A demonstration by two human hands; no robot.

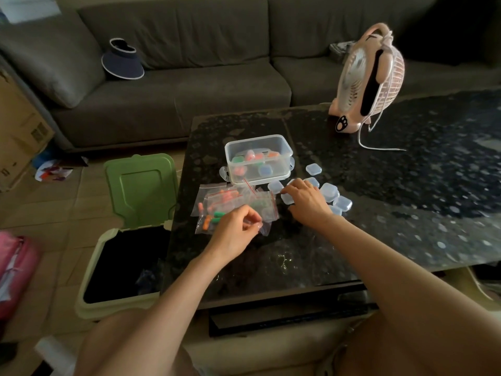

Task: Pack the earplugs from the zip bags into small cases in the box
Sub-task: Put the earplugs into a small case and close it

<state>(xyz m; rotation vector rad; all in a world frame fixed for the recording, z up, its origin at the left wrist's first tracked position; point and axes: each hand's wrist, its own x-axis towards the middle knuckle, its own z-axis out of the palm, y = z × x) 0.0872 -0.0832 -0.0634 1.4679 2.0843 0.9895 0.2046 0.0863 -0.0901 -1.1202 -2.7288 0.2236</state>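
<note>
Fingers (253, 222) of your left hand (235, 229) are curled tight, thumb to fingertips, pinching the edge of a clear zip bag (265, 226) lying on the table (298, 261). Right hand (306, 203): palm down, fingers (291, 189) bent over a small case (287, 198), tips touching it. Can't tell if you've actually gripped it or are just resting on it.

Step in hand, my read: open the bag, ready one case. Hold one lip of the zip strip with the left pinch, bring right thumb and forefinger over for the other lip, peel apart. Don't tug the whole bag; it looks slick and will likely slide on that glossy top. Pop the case lid before you empty the bag, not after. Tip the plugs out low so they don't roll.

Where things sit:
- Orange and green earplugs (210, 219) lie in a bag just left of your left knuckles. Can't tell if that's the pinched bag.
- More zip bags (230, 198) are piled just beyond those fingers.
- Empty cases (329, 192) are clustered under and just right of the right fingers.
- Box (259, 161) sits beyond both hands, roughly between them, lid off, with green, orange and blue showing in the cases inside.
- Open bin (90, 270) stands off the table edge, left of the left hand.
</note>
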